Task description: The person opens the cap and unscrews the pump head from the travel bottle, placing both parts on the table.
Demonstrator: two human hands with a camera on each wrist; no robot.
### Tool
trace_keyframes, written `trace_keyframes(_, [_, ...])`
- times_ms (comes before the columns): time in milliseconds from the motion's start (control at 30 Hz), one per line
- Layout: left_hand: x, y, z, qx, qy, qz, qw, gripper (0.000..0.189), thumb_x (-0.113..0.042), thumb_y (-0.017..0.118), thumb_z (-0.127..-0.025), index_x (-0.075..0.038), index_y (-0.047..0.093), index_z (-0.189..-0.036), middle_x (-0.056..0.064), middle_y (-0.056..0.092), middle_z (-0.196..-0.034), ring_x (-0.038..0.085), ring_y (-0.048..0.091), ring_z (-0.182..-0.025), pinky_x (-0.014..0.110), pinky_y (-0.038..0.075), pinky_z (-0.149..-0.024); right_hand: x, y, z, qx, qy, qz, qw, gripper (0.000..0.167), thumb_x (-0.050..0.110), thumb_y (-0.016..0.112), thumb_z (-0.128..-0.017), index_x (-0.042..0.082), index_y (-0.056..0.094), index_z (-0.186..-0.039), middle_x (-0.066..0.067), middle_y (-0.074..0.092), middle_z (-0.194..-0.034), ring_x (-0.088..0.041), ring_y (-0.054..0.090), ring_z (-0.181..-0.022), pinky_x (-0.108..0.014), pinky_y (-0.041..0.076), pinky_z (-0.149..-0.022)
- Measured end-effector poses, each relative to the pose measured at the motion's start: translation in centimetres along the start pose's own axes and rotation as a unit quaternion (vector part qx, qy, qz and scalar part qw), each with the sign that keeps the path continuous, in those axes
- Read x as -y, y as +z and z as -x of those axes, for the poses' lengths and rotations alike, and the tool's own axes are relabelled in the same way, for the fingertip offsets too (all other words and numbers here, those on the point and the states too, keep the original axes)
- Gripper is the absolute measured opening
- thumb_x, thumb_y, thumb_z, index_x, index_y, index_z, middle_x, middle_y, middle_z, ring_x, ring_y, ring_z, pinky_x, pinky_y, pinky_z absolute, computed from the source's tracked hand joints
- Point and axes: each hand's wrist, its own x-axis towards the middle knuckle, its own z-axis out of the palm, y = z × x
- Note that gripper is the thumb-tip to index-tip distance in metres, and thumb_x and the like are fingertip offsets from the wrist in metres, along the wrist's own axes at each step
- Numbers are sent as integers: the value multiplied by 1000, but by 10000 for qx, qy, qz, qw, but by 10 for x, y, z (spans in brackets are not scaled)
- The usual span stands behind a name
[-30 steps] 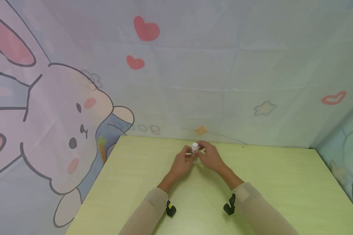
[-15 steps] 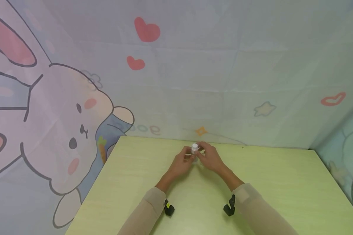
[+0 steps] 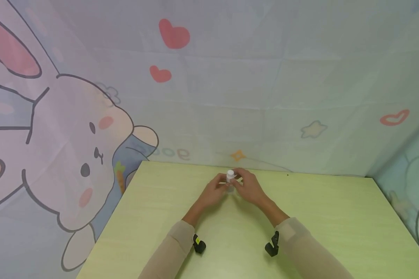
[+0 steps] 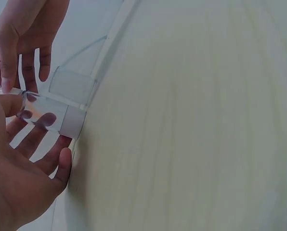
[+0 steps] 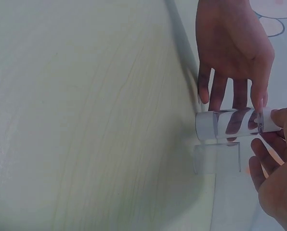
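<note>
At far side of table [image 3: 335, 217], clear bottle [image 5: 237, 123] upright between your left hand [image 3: 212, 194] and right hand [image 3: 250, 189], both pinching it near white cap [image 3: 230, 173]. Should feel light, stiff, probably slick on smooth walls; hold round mid-body with fingertips, firm without hard squeeze.

In the head view, the right hand [image 3: 248, 187] partly hides the bottle [image 3: 230, 177]. We find one dark speck [image 3: 288, 175] too small to identify.

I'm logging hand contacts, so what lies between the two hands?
The upright bottle is between the left hand and right hand, as the head view shows; both wrist views also show a clear cylinder beside it.
</note>
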Motion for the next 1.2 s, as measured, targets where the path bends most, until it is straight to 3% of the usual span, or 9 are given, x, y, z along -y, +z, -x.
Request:
trace_keyframes(133, [-3, 0, 0, -9, 25, 142, 9999, 28, -25, 56, -111, -12, 61, -135, 14, 64, -141, 38, 63, -129, 54, 50, -109, -2, 1, 0, -73, 65, -24, 9999, 32, 17, 71, -104, 0, 65, -131, -16, 68, -128, -35, 65, -113, -55, 56, -94])
trace_keyframes(367, [-1, 0, 0, 26, -140, 299, 9995, 27, -30, 56, -111, -18, 62, -134, 10, 63, -142, 36, 62, -131, 55, 48, -110, -4, 1, -2, -365, 374, -215, 9984, 32, 30, 77, -101, 7, 66, -120, -8, 68, -112, -30, 63, -110, -52, 56, -93])
trace_keyframes(900, [-5, 1, 2, -33, -65, 683, 9976, 28, -18, 58, -110, -7, 60, -136, 20, 62, -141, 45, 61, -129, 62, 49, -107, -2, -1, -2, -239, 102, -134, 9996, 21, 15, 71, -104, 3, 67, -120, -9, 71, -112, -27, 67, -103, -44, 57, -85])
trace_keyframes(1200, [1, 0, 0, 35, -102, 595, 9982, 27, -23, 58, -110, -11, 61, -134, 15, 63, -140, 39, 62, -129, 58, 50, -107, -3, 2, -1, -189, 90, -214, 9996, 26, 14, 70, -104, 2, 67, -127, -12, 71, -122, -29, 66, -109, -46, 57, -88])
